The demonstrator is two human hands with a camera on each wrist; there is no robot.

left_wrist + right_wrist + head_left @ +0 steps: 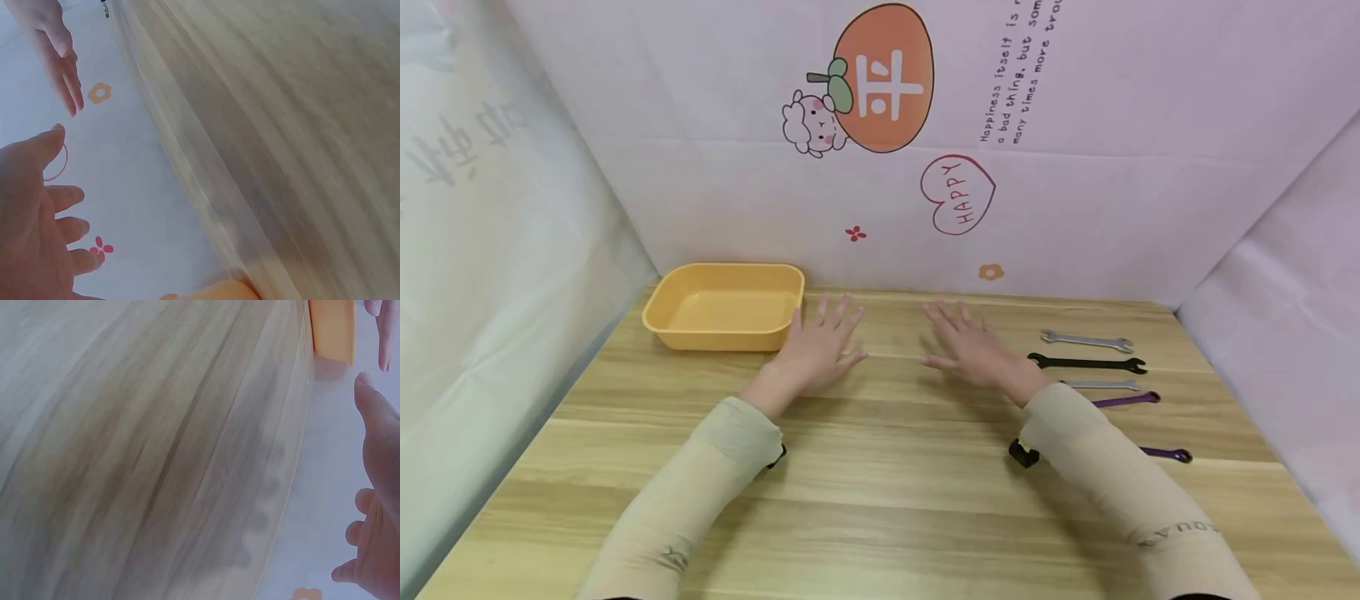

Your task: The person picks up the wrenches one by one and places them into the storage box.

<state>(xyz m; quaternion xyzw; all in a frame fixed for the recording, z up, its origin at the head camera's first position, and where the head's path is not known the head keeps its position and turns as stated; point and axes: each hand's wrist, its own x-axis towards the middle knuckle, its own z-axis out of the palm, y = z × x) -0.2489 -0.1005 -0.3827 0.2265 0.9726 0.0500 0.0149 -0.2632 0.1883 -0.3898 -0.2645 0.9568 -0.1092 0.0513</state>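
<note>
Both hands hover over the wooden table with fingers spread and nothing held. The left hand [814, 354] is beside the right end of a yellow plastic basin [722, 340], overlapping its corner in the head view. To the right, the right hand [973, 350] points toward the back wall. Near its wrist lie a silver open-end wrench [1086, 341], a black wrench [1086, 363], a smaller silver wrench [1101, 385] and a purple wrench [1127, 401]. Another purple wrench [1167, 454] is partly hidden by the right sleeve. In the right wrist view, the thumb [373, 403] is extended.
A white printed cloth [737, 200] hangs behind the table [880, 517], with more white cloth [1292, 308] on both sides. Dark wrist-camera mounts [1023, 453] show under the sleeves. The basin stands at the back left edge.
</note>
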